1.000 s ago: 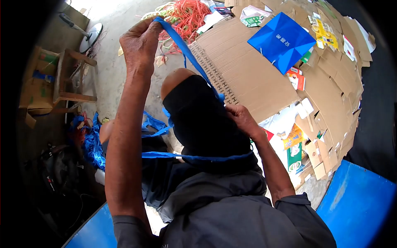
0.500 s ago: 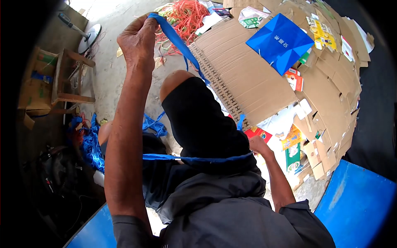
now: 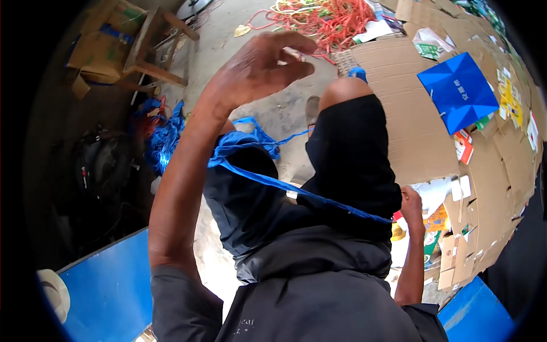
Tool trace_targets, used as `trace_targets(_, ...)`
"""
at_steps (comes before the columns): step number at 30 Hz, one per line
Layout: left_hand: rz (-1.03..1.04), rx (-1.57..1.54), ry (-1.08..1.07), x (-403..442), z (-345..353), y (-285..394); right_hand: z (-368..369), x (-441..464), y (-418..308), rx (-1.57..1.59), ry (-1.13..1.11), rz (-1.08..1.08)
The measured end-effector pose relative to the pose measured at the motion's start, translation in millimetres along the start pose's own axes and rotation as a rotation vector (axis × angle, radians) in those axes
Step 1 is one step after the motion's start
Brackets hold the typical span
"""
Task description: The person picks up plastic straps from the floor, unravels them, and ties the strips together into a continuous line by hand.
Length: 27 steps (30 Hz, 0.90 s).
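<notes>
My left hand (image 3: pixel 259 69) is raised over the floor, its thumb and fingers curved and apart, with no strap between them. A long blue strap (image 3: pixel 285 187) crosses both thighs. One end of its run lies over my left knee, and the other reaches the outer side of my right thigh. There my right hand (image 3: pixel 411 205) is closed beside the thigh, at the strap's end; the leg hides part of its fingers. A bit of blue strap (image 3: pixel 358 73) shows past my right knee, at the edge of a large flat cardboard sheet (image 3: pixel 407 108).
Flattened cardboard (image 3: pixel 484 188) is piled on the right, with a blue paper bag (image 3: pixel 457 93) on top. Red strapping (image 3: pixel 325 23) lies tangled ahead. To the left are a bundle of blue strapping (image 3: pixel 162 139), a wooden stool (image 3: pixel 165 71) and a cardboard box (image 3: pixel 108 48).
My left hand has let go of the blue strap and opened. The strap now drapes over my left knee. The view has shifted, so the cardboard appears farther right.
</notes>
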<state>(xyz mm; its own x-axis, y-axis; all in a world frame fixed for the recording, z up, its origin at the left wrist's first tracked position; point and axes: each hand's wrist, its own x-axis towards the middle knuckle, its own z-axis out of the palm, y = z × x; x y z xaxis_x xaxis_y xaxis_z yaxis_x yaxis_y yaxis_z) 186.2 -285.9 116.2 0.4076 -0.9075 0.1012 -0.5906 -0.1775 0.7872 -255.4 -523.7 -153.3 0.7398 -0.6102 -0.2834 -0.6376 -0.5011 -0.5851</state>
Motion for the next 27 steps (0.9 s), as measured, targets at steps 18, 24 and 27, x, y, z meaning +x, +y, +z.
trace_targets(18, -0.326, 0.654, 0.321, -224, 8, 8, -6, 21, -387, 0.311, -0.268, -0.943)
trace_targets(24, -0.33, 0.664, 0.465, -229, 22, 2, 56, 42, -404, 0.199, -0.3, -0.994)
trace_targets(27, -0.336, 0.655, 0.479, -229, 24, 2, 82, 45, -401, 0.173, -0.308, -0.977)
